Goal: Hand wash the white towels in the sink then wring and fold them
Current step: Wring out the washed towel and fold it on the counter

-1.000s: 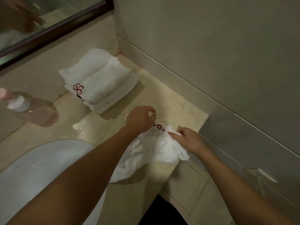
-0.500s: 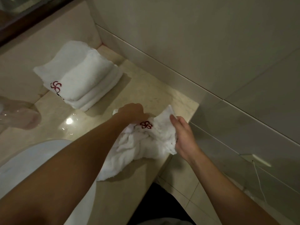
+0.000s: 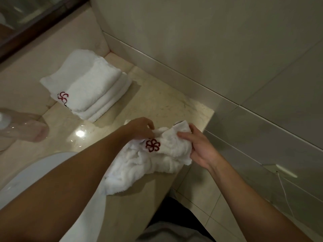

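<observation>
A crumpled wet white towel with a red flower emblem lies on the marble counter near its front right corner, one end hanging toward the sink. My left hand grips the towel's far left edge with curled fingers. My right hand holds its right edge, thumb on top. A stack of folded white towels with the same emblem sits at the back of the counter against the wall. The white sink basin shows at lower left, partly behind my left forearm.
A clear plastic bottle stands on the counter at far left. A dark-framed mirror is at upper left. Tiled wall runs along the right; the counter ends at the right, with tiled floor below. A water patch glints mid-counter.
The emblem corner of the towel has been turned up and drawn toward me. My right hand shifted from pinching the edge to holding the towel's right side.
</observation>
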Demonstrator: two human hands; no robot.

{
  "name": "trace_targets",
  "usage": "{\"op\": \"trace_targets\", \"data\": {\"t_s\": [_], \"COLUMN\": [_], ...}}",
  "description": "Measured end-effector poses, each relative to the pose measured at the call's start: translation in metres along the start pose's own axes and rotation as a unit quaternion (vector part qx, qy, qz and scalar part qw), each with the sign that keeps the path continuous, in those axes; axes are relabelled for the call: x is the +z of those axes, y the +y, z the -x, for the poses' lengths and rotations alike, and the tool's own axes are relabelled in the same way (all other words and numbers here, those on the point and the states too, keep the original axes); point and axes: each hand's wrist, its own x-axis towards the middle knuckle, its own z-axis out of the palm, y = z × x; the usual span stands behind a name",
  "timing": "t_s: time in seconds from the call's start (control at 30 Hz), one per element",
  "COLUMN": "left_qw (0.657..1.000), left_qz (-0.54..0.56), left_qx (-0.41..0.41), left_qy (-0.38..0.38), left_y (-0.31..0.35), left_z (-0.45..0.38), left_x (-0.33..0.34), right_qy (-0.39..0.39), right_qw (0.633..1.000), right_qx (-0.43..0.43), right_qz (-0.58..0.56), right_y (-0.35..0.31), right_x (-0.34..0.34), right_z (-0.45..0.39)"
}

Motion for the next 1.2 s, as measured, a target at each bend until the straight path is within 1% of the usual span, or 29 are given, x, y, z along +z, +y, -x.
{"op": "trace_targets", "data": {"t_s": [0.07,0.1,0.13,0.17,0.23,0.27,0.3,0.33,0.37,0.4,0.43,0.5,0.53,0.57,0.6,0.63,0.67,0.7,0.73,0.8,0.83,0.9,0.93,1.0,1.07,1.1,1.13,1.17,1.2], "left_qw": [0.994,0.988,0.981,0.974,0.962,0.956,0.949,0.942,0.935,0.93,0.929,0.937,0.942,0.94,0.924,0.891,0.86,0.849,0.867,0.921,0.931,0.929,0.923,0.907,0.89,0.888,0.89,0.892,0.893], "left_qz": [0.075,0.102,0.118,0.123,0.125,0.133,0.149,0.165,0.175,0.176,0.169,0.161,0.19,0.254,0.343,0.438,0.505,0.525,0.496,0.376,0.344,0.35,0.364,0.402,0.434,0.432,0.421,0.412,0.407], "left_qx": [0.045,0.074,0.098,0.115,0.12,0.117,0.114,0.114,0.116,0.115,0.11,0.097,0.091,0.081,0.074,0.066,0.059,0.054,0.057,0.1,0.119,0.116,0.112,0.097,0.086,0.085,0.089,0.095,0.1], "left_qy": [0.068,0.093,0.119,0.15,0.21,0.235,0.255,0.271,0.286,0.3,0.309,0.294,0.262,0.214,0.156,0.096,0.045,0.011,-0.005,-0.003,0.006,0.033,0.048,0.076,0.115,0.136,0.151,0.16,0.165], "left_y": [-0.005,-0.008,-0.01,-0.012,-0.014,-0.015,-0.015,-0.014,-0.014,-0.013,-0.013,-0.014,-0.013,-0.013,-0.014,-0.014,-0.015,-0.015,-0.013,-0.005,-0.001,0.002,0.002,0.003,0.004,0.006,0.007,0.008,0.01], "left_z": [0.009,0.014,0.019,0.024,0.03,0.033,0.034,0.036,0.038,0.04,0.042,0.049,0.054,0.059,0.064,0.067,0.07,0.071,0.07,0.07,0.07,0.069,0.07,0.071,0.073,0.075,0.076,0.077,0.078], "left_x": [0.005,0.008,0.012,0.017,0.025,0.029,0.033,0.036,0.039,0.042,0.043,0.042,0.037,0.029,0.019,0.01,0.001,-0.005,-0.009,-0.013,-0.012,-0.011,-0.01,-0.005,-0.001,0.0,0.001,0.001,0.001], "right_qy": [-0.042,-0.054,-0.054,-0.041,0.013,0.037,0.041,0.023,-0.014,-0.037,-0.035,-0.004,0.003,-0.001,-0.011,-0.026,-0.039,-0.053,-0.065,-0.081,-0.084,-0.068,-0.051,0.001,0.055,0.063,0.054,0.031,0.004], "right_qw": [0.998,0.993,0.984,0.963,0.884,0.859,0.857,0.879,0.902,0.914,0.909,0.89,0.881,0.875,0.871,0.866,0.863,0.862,0.864,0.87,0.874,0.879,0.876,0.851,0.81,0.791,0.779,0.777,0.787], "right_qx": [0.022,0.032,0.023,-0.01,-0.114,-0.144,-0.15,-0.132,-0.104,-0.093,-0.109,-0.175,-0.206,-0.227,-0.242,-0.253,-0.258,-0.258,-0.253,-0.243,-0.242,-0.248,-0.26,-0.295,-0.325,-0.334,-0.333,-0.319,-0.294], "right_qz": [0.051,0.097,0.169,0.267,0.454,0.49,0.492,0.458,0.418,0.393,0.4,0.42,0.426,0.427,0.428,0.43,0.433,0.433,0.43,0.421,0.414,0.401,0.403,0.435,0.485,0.509,0.529,0.541,0.543], "right_y": [-0.006,-0.008,-0.008,-0.007,-0.001,0.002,0.003,0.002,0.002,0.002,0.002,0.003,0.004,0.005,0.005,0.003,0.001,-0.001,-0.003,-0.007,-0.008,-0.009,-0.007,-0.004,-0.004,-0.005,-0.007,-0.009,-0.011], "right_x": [0.003,0.006,0.009,0.014,0.022,0.025,0.029,0.033,0.036,0.039,0.041,0.044,0.046,0.047,0.048,0.049,0.051,0.052,0.054,0.055,0.054,0.052,0.052,0.05,0.049,0.049,0.05,0.053,0.056], "right_z": [0.0,-0.001,-0.003,-0.005,-0.012,-0.013,-0.013,-0.011,-0.009,-0.006,-0.004,-0.003,-0.002,0.0,0.003,0.006,0.009,0.012,0.014,0.016,0.017,0.017,0.017,0.016,0.016,0.017,0.019,0.021,0.024]}}
